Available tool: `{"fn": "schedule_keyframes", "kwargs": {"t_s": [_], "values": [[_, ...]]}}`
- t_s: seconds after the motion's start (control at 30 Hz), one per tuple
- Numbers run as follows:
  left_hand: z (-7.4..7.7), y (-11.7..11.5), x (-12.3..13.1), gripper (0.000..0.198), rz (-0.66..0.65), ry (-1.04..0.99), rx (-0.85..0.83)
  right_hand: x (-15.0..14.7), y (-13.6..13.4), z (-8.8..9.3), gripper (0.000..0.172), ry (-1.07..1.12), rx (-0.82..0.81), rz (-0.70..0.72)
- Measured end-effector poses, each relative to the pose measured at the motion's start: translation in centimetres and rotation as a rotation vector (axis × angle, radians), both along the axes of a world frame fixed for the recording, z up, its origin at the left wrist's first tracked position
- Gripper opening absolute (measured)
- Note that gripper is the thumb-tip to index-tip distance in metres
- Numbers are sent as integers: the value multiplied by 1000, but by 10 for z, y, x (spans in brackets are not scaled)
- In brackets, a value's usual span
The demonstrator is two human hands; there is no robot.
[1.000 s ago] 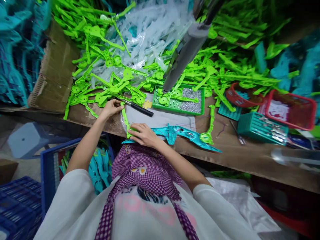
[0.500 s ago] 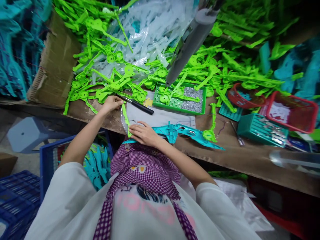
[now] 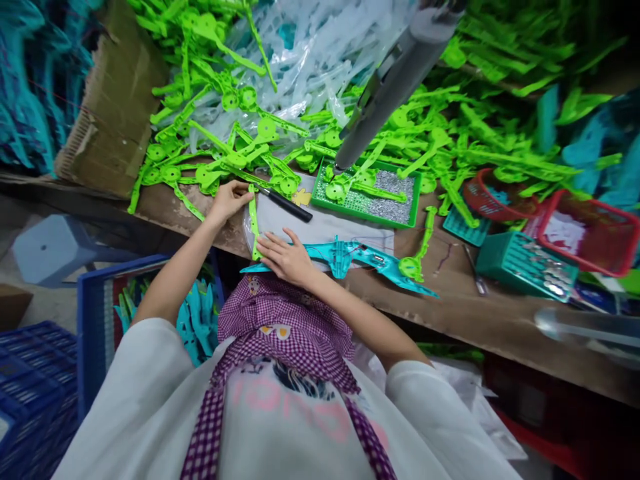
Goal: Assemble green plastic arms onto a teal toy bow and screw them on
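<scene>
Pinching the far tip of a green arm [image 3: 253,220] with the left hand [image 3: 232,203], fingertips nearly together (cannot tell how firmly). Touching its near end and partly covering a blue bow [image 3: 341,256], at the near edge of the surface [image 3: 505,333], with the right hand [image 3: 289,258], flatter-fingered than a second ago. Otherwise little changed, so seemingly still steadying both.

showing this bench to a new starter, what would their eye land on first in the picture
Probably the bright green plastic pieces heaped along the back of the bench, around a pale, translucent pile. The thick grey tool stands out too, slanting down toward the green tray. Nearer the person, the turquoise bow-shaped piece lies along the front edge, the right hand over its left part.
</scene>
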State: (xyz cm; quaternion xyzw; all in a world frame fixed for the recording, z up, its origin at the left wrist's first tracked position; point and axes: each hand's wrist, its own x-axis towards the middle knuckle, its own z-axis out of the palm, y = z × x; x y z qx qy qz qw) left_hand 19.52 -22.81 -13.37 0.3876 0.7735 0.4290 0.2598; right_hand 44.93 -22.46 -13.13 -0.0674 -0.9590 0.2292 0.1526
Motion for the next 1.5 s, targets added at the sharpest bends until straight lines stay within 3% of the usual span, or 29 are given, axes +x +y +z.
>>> {"fn": "schedule_keyframes", "kwargs": {"t_s": [0.1,0.23,0.53,0.83,1.03,1.27,1.37,1.5], "values": [[-5,-3,0,42,-29,-27,-18,4,-8,-2,39,-20,2,-32],[-8,-1,4,39,-3,25,-22,4,-18,-4,41,-41,13,-96],[0,-19,21,43,-27,54,-1,24,-29,-9,41,-1,54,-139],[13,6,7,46,-40,-209,-222,30,-28,-13,43,2,56,-132],[26,20,6,40,-129,-383,-309,31,-30,-14,43,6,89,-123],[41,11,6,20,-26,-802,-300,32,-31,-19,44,73,114,-127],[40,10,11,8,57,-859,-279,31,-31,-20,45,59,98,-119],[36,12,22,13,173,-826,-225,31,-30,-20,43,65,128,-124]]}}
